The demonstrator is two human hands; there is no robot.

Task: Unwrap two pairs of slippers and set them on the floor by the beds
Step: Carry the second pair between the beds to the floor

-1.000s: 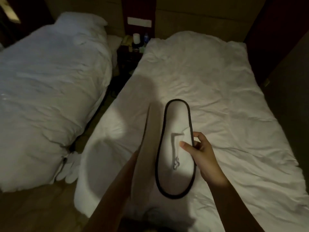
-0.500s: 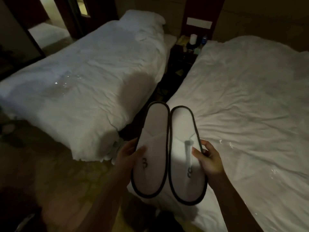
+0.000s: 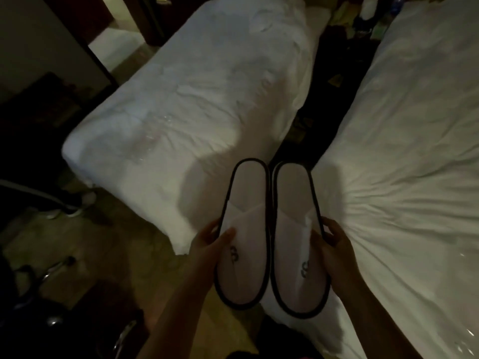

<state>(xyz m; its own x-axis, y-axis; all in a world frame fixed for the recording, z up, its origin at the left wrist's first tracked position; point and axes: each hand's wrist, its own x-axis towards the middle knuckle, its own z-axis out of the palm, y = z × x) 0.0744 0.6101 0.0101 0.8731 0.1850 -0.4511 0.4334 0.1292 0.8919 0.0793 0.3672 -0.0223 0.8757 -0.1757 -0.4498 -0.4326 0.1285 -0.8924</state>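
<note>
Between the two beds, left hand (image 3: 210, 244) and right hand (image 3: 334, 242) each pinch one slipper (image 3: 245, 229) by its rim — light, floppy, best held mid-edge.

A second earlier only one slipper faced the camera, held over the right bed (image 3: 404, 156). Then the left slipper (image 3: 245, 234) was turned flat beside the right slipper (image 3: 298, 239), the pair side by side. The view swung leftward and down, so the left bed (image 3: 197, 99) filled the frame and the slippers hung over the floor (image 3: 145, 257) at the gap.
</note>
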